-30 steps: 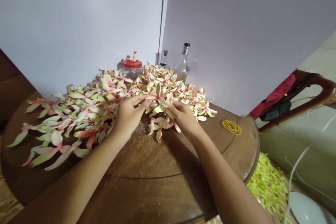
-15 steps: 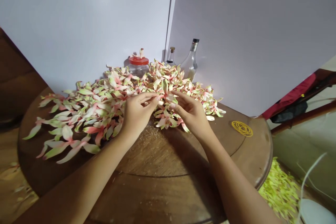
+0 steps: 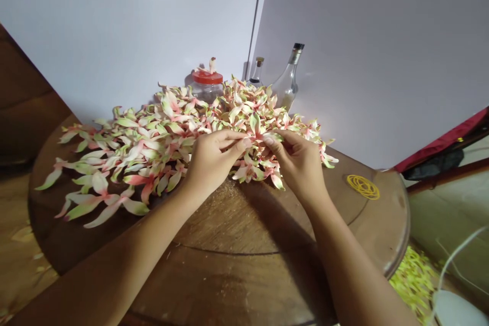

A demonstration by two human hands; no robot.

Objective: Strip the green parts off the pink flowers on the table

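A pink and pale green flower (image 3: 255, 125) is held between both hands above the front of a large flower pile (image 3: 145, 135). My left hand (image 3: 217, 160) pinches it from the left, thumb against fingertips. From the right, my right hand (image 3: 300, 163) grips it with thumb and forefinger, the other fingers curled. The flower's centre is partly hidden by my fingertips. The pile of similar pink, white and green flowers spreads over the back and left of the round wooden table (image 3: 221, 229).
Behind the pile stand a red-lidded jar (image 3: 207, 78) with a flower on top, a small corked bottle (image 3: 257, 72) and a taller clear bottle (image 3: 286, 84). Yellow rubber bands (image 3: 362, 187) lie at the right. Yellow-green pieces (image 3: 412, 280) are on the floor.
The whole view has shifted, so the table and pile sit slightly differently in it. My right thumb is now closer to the flower's centre, and both hands remain on the flower.
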